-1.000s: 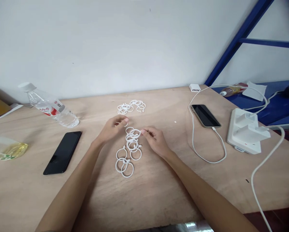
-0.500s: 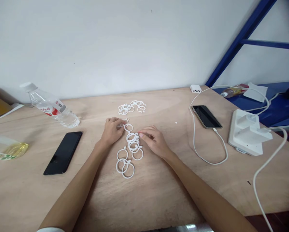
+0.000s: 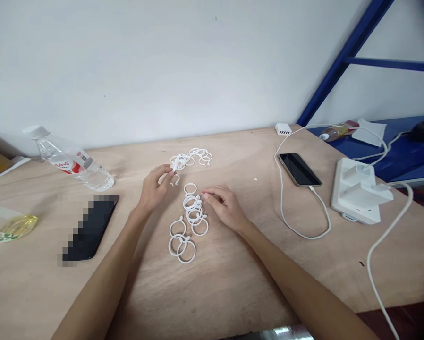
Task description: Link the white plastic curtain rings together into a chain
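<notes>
My left hand [image 3: 157, 185] is at the near edge of a pile of white plastic curtain rings [image 3: 199, 153], thumb and fingers pinched on a blurred white ring [image 3: 178, 164]. Just below those fingertips an open-ended ring [image 3: 175, 179] lies on the wood. My right hand [image 3: 223, 203] rests on its side, fingers loosely stretched, with no ring visible in it. Close to its fingertips lies a run of overlapping rings [image 3: 194, 215], with a single ring [image 3: 190, 189] at its far end. Nearer to me is a cluster of rings [image 3: 186, 251] that overlap one another.
On the left are a tilted-looking water bottle [image 3: 72, 160], a dark phone [image 3: 95, 226], partly pixelated, and a clear pack with yellow content [image 3: 17, 229]. To the right lie a charging phone [image 3: 300, 169], its white cable, a power strip [image 3: 357, 193] and a white charger block [image 3: 283, 129].
My left hand has left the line of rings and moved up and left to the far pile, pinching a white ring there. My right hand stays nearly still; the view has shifted slightly.
</notes>
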### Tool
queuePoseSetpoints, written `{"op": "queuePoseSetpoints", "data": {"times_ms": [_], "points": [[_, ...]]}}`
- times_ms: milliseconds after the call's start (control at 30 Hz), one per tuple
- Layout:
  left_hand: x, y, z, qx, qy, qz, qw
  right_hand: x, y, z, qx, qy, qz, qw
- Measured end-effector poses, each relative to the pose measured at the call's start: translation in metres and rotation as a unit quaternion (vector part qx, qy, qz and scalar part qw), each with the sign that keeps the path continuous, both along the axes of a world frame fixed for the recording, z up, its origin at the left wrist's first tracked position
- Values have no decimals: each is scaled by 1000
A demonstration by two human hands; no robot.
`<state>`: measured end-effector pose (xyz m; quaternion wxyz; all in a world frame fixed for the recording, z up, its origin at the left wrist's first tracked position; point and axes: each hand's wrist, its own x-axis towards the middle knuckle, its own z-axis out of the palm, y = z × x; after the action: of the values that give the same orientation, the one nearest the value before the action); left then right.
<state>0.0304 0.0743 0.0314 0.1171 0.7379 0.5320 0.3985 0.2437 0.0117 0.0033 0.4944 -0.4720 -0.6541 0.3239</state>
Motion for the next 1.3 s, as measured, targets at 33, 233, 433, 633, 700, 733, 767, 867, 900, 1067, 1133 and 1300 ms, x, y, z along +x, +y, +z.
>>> {"op": "queuePoseSetpoints", "data": {"times_ms": [33, 233, 433, 633, 700, 733, 767, 867, 900, 1067, 1133, 1300], "points": [[5, -3, 4, 2, 1, -37, 999, 0, 0, 0, -16, 16, -12, 1000], [40, -29, 20, -6, 106, -240, 965, 2, 5, 2, -88, 174, -62, 979], [48, -38, 24, -22, 100, -269, 958, 5, 10, -1, -85, 234, -71, 966], [59, -44, 29, -103, 37, -215, 971, 6, 10, -1, -86, 236, -58, 966], [64, -46, 27, -136, 4, -175, 975, 6, 9, -1, -88, 234, -47, 967], [65, -46, 25, -152, -14, -162, 975, 6, 9, -1, -89, 231, -44, 968], [65, -45, 23, -166, -36, -155, 973, 6, 9, 0, -90, 227, -42, 969], [64, -44, 19, -191, -94, -152, 965, 6, 8, 0, -96, 214, -35, 971], [64, -43, 17, -195, -103, -152, 963, 6, 7, 0, -98, 211, -32, 972], [65, -45, 17, -214, -101, -145, 961, 6, 5, 2, -90, 195, -33, 976], [64, -45, 22, -205, -91, -147, 963, 6, 5, 3, -90, 186, -34, 978], [38, -27, 25, -151, -41, -122, 980, 2, 2, 0, -83, 125, -33, 988]]}}
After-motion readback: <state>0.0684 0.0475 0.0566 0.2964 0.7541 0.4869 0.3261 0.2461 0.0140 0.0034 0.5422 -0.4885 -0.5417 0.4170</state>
